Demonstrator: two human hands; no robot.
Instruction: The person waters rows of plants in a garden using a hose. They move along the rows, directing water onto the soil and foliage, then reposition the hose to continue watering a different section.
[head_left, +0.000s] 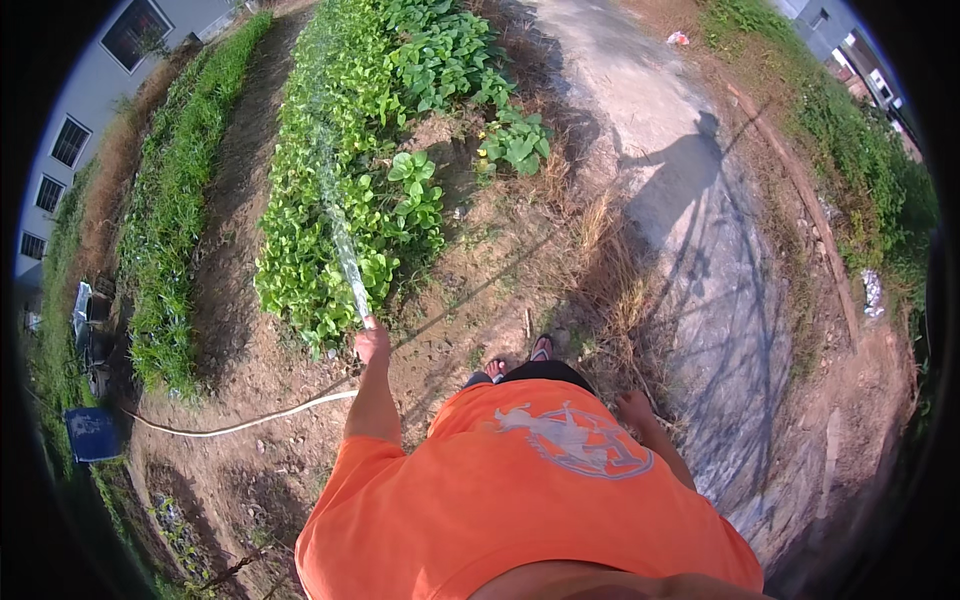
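Note:
My left hand is closed around the end of a hose, with my arm stretched out ahead. From it a jet of water sprays forward over a bed of leafy green plants. The pale hose runs along the soil from the left and passes behind my left forearm. My right hand hangs low beside the orange shirt; its fingers are too unclear to tell whether they hold anything. My feet in sandals stand on the dry soil.
A narrow green crop row lies to the left, near a blue container. Dry grass borders the pale path on the right, where my shadow falls. A long log lies beyond it.

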